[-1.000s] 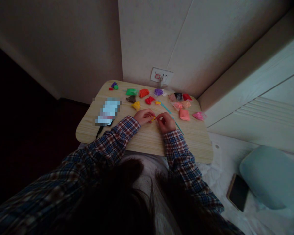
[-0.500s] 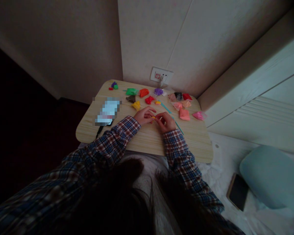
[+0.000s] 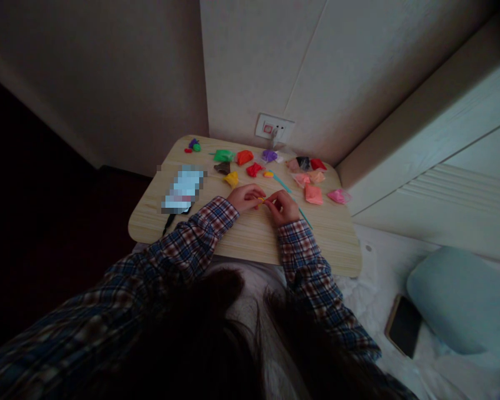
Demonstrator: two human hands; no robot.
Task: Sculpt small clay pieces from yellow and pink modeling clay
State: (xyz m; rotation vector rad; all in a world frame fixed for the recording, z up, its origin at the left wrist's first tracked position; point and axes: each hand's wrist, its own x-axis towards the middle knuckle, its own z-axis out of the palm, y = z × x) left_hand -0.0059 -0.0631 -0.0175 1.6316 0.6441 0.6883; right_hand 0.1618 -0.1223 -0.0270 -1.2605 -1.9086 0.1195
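Observation:
Both hands meet over the middle of a small wooden table (image 3: 250,244). Between their fingertips is a small piece of yellow clay (image 3: 261,200). My left hand (image 3: 245,198) has its fingers closed around the piece from the left. From the other side, my right hand (image 3: 282,208) pinches at its edge with thumb and forefinger. Just beyond the hands lie a yellow clay packet (image 3: 232,178), a red clay packet (image 3: 254,169) and a small yellow lump (image 3: 268,174). A thin teal tool (image 3: 282,183) runs behind and partly under my right hand.
Green (image 3: 224,155), orange (image 3: 245,158) and purple (image 3: 269,156) packets line the back; several pink and red ones (image 3: 314,194) sit right. A lit phone (image 3: 184,189) stands left, small clay shapes (image 3: 196,147) behind it. A wall socket (image 3: 274,127) is above; a dark phone (image 3: 404,325) lies beside a cushion (image 3: 458,300).
The fingers have shifted slightly around the yellow clay, with the left fingers curled a little more over it. Everything else on the table stays in place.

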